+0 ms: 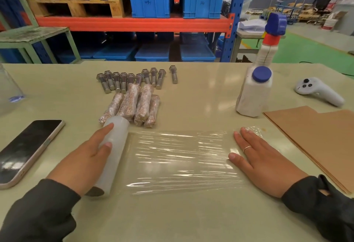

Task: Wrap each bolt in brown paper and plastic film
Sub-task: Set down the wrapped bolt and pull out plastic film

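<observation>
A roll of plastic film (115, 151) lies on the table, and my left hand (86, 157) rests on top of it with fingers laid over the roll. A sheet of film (180, 159) is pulled out flat to the right. My right hand (262, 163) presses its far end down with flat fingers. Behind the roll lie several bolts wrapped in brown paper and film (134, 103). Further back is a row of several bare steel bolts (134, 78). A stack of brown paper sheets (318, 140) lies at the right.
A phone (26, 149) lies at the left edge. A white spray bottle with blue caps (256, 88) stands right of centre, with a white controller (318, 91) beyond it. Blue crates (151, 0) on racking stand behind the table. A clear container (7, 92) is at far left.
</observation>
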`<act>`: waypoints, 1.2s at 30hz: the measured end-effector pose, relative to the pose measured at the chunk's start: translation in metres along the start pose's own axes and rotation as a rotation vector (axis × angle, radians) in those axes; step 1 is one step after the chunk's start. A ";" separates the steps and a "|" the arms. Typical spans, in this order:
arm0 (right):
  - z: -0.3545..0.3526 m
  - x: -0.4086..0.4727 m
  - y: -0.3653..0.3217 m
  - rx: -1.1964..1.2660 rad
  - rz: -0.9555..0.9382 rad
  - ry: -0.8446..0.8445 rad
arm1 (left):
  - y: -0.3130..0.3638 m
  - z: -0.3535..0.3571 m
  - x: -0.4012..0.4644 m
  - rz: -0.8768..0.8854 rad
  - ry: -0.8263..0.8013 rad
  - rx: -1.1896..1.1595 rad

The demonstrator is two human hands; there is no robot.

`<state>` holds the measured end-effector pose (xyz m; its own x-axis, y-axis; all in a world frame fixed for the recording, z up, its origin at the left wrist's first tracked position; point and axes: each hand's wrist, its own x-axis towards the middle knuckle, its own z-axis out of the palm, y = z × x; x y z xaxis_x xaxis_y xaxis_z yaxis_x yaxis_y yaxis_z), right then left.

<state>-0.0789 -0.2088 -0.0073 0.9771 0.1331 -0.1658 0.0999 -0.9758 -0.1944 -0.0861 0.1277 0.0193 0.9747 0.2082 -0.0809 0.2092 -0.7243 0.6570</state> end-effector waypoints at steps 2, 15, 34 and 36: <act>0.000 -0.001 0.001 0.002 -0.001 -0.002 | -0.005 -0.003 0.000 -0.052 0.031 -0.036; -0.003 0.000 0.009 0.116 -0.055 0.046 | -0.004 0.005 -0.001 -0.077 0.094 -0.071; -0.035 0.010 0.067 -0.193 0.487 0.244 | -0.010 0.013 0.008 -0.001 0.123 0.012; -0.033 0.010 0.067 -0.307 0.473 0.233 | -0.011 0.014 0.009 0.006 0.133 0.020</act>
<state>-0.0567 -0.2786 0.0097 0.9406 -0.3348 0.0567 -0.3395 -0.9298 0.1421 -0.0790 0.1284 0.0007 0.9573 0.2882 0.0235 0.2065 -0.7382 0.6422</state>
